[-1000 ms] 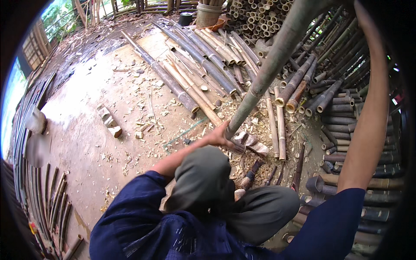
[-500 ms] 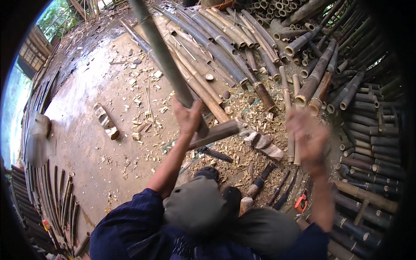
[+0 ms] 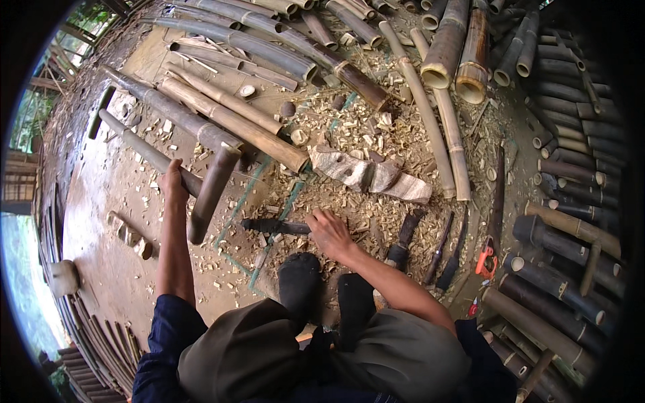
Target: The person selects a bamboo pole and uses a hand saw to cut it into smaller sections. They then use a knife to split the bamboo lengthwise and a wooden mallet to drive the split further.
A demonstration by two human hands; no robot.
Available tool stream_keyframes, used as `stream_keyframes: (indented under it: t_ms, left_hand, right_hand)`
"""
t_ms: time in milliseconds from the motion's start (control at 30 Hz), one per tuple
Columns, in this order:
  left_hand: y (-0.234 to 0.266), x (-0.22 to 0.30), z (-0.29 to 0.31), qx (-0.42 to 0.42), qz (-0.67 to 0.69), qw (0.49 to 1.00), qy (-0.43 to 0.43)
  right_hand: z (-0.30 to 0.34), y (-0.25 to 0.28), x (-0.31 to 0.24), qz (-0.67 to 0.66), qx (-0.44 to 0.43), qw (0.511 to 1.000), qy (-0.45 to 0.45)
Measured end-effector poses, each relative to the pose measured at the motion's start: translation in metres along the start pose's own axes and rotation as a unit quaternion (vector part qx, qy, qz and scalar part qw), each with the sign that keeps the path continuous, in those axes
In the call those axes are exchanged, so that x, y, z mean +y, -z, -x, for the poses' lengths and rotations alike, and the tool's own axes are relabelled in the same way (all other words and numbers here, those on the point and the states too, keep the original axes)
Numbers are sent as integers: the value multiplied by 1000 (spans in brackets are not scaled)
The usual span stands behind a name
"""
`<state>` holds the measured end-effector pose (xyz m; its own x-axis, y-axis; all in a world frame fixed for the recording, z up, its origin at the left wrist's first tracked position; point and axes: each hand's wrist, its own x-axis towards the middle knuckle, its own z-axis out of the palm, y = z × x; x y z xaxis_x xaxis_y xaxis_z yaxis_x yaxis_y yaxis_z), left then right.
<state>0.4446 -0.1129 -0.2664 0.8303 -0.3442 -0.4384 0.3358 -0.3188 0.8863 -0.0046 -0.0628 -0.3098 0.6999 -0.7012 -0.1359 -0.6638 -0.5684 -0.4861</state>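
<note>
From where I stand, the left hand (image 3: 173, 180) has its fingers wrapped round a bamboo pole (image 3: 141, 146), which slants over the bare floor on the person's left. A short, thick bamboo piece (image 3: 216, 191) lies across its near end and a smaller one (image 3: 101, 113) across its far end; I can't tell how they are joined. I'd judge the pole stiff and fairly light, since bamboo is hollow, though the thick end piece should make it nose-heavy on the near side. Its smooth skin may slip or roll in a dry palm, so a full wrap close to that heavier end looks the surest hold.

The right hand (image 3: 329, 234) is bent low over the wood chips (image 3: 366, 232), fingertips at the right end of a dark tool (image 3: 269, 226) lying on the ground. Whether they pinch it or merely touch it, I can't tell. The tool looks hard and rigid, and its thicker, dark left end seems the safer place to hold. A notched block (image 3: 373, 176) sits just beyond.
</note>
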Motion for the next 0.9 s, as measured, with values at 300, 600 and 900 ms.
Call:
stream_keyframes:
  t_ms: [300, 600, 900]
  left_hand:
    - [10, 8, -79, 118, 34, 992, -26]
    - [20, -58, -79, -38, 120, 992, -1]
    - [115, -29, -213, -70, -31, 995, 57]
  right_hand:
    - [-7, 68, -43, -245, -199, 944, -93]
    - [147, 114, 10, -714, 99, 617, -316]
    - [307, 138, 205, -341, 464, 692, -436]
